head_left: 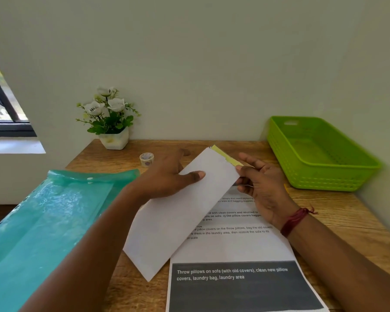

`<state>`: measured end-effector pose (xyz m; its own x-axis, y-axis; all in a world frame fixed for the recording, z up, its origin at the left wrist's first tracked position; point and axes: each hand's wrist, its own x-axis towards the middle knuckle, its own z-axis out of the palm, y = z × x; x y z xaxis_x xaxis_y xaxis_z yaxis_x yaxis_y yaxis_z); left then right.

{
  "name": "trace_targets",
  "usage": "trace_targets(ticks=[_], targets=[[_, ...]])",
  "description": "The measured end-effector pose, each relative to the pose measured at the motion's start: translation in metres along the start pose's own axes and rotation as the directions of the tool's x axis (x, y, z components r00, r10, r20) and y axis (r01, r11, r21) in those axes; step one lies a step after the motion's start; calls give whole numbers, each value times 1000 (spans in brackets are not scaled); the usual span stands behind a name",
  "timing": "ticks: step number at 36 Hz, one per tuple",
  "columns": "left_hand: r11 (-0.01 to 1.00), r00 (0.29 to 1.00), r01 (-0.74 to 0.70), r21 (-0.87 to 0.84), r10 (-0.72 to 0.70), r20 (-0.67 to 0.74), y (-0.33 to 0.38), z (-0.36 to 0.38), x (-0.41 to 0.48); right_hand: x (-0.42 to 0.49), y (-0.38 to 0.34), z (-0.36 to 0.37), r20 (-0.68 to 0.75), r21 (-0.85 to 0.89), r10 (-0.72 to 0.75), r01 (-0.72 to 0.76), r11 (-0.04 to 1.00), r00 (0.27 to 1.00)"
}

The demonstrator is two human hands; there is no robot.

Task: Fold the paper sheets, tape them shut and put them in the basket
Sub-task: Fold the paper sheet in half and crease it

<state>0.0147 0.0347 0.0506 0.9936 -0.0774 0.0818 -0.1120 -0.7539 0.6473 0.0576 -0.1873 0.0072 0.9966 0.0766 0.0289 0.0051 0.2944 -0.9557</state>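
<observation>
Head view: at frame centre we hold the folded paper sheet (178,212) over the wooden worktop (347,212), our left hand (167,179) gripping its side and the fingers (250,160) of our right hand (263,190) pinching its top end, probably to hold the fold closed for taping. The tape roll (146,159) lies behind; the green basket (324,182) stands at right, by the pale wall (212,75).

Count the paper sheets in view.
2. A folded sheet held by the left hand and right hand; a printed sheet flat on the desk beneath. Others may hide inside the teal folder.
</observation>
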Motion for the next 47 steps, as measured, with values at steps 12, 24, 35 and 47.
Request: trace_targets(ticks=[12, 24, 35, 47], targets=[[853, 986, 133, -504, -63, 153, -1, 19, 6, 1, 2, -1, 44, -70, 32, -29, 997, 999], [582, 943, 316, -749, -108, 315, 8, 43, 6, 9, 4, -5, 4, -83, 18, -18, 996, 1000], [478, 927, 373, -795, -225, 300, 6, 56, 9, 4, 11, -1, 91, -108, 120, -110, 988, 989], [471, 955, 234, -850, -277, 109, 3, 57, 14, 0, 5, -2, 142, -201, 66, -36, 979, 988]])
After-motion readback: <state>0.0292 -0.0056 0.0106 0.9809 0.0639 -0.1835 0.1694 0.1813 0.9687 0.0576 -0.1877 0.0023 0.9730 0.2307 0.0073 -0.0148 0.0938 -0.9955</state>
